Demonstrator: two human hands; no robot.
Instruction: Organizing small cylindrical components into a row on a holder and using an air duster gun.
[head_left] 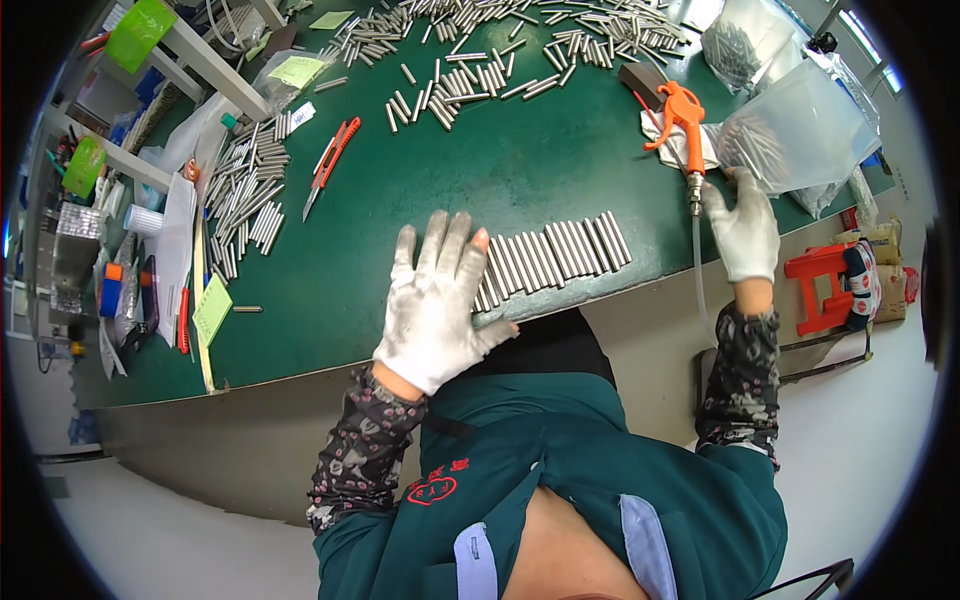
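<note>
My left hand (432, 305), in a white glove with bare tips on the thumb and one finger, lies spread on the green table. Its fingers cover the left end of a neat row of short metal pins (550, 255), which stand side by side near the table's front edge. At the right, my gloved right hand (745, 235) reaches beside a clear plastic bag of metal pins (760, 145). Its thumb stands apart from the fingers, next to the hose fitting of an orange air blow gun (683, 115); nothing shows in its grasp.
Loose metal pins (460, 85) are strewn across the back of the table. Another pile of pins (245, 180) lies at the left, near a red utility knife (333, 160). A second bag (735, 50) stands back right. A red stool (815, 285) stands beyond the table's right.
</note>
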